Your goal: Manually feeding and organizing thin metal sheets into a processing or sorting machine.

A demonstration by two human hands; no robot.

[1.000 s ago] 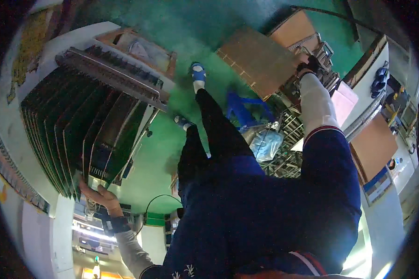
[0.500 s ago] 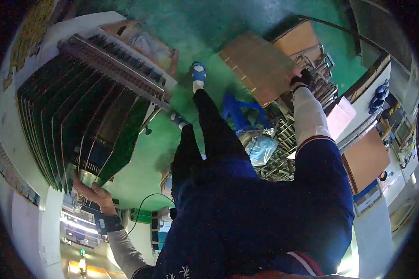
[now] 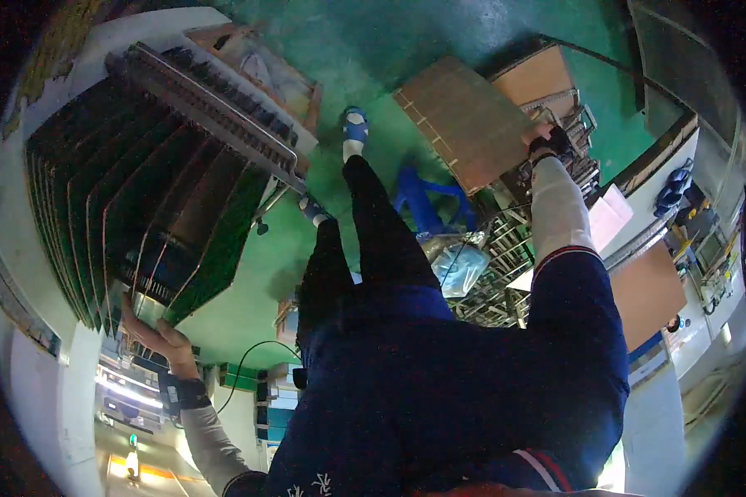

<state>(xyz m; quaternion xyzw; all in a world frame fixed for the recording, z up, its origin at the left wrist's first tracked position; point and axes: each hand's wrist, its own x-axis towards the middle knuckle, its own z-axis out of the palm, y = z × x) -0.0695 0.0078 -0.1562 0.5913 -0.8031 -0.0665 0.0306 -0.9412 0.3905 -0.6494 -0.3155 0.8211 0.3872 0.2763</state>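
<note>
On the left, my left hand (image 3: 159, 335) is at the lower edge of a row of upright dark green panels (image 3: 211, 257). Its fingers are stretched out and the thumb stands apart, near the panels' bottom corners. The panels fan out from a metal slotted rack (image 3: 207, 103). Over on the right, my right hand (image 3: 545, 141) is closed at the right-hand edge of a flat brown board (image 3: 460, 124), its fingertips partly hidden. The board lies on a stack of metal frames (image 3: 584, 128). A dark band wraps each wrist.
A blue plastic stool (image 3: 427, 203) stands right of my legs, beside a clear plastic bag (image 3: 460, 269) on metal racking. A wooden-framed tray (image 3: 265, 70) sits behind the slotted rack. Another brown board (image 3: 651, 290) and pink sheets (image 3: 609, 219) are at right.
The view has shifted slightly. My left hand sits a little lower along the panels' edge, and my right hand has moved slightly outward. The brown board lies almost as before.
</note>
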